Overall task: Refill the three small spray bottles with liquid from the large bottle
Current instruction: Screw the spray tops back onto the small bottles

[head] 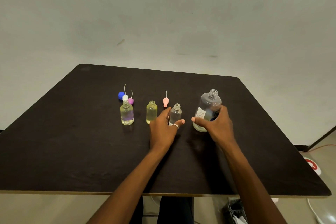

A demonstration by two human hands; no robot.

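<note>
Three small uncapped bottles stand in a row on the dark table (72, 151). The left one (126, 113) and the middle one (151, 112) hold yellowish liquid. The right one (175, 113) looks clear. My left hand (163, 127) curls around this right bottle, fingers apart, thumb in front of it. Whether it grips the bottle is unclear. My right hand (217, 125) holds the large clear bottle (209, 107), which is uncapped, labelled and tilted slightly.
Behind the row lie a blue cap (121, 95), a white spray head (125, 97), a purple spray head (130, 100) and a pink spray head (165, 101), each head with a thin tube. Cables and a red-and-white object (313, 166) lie on the floor at right.
</note>
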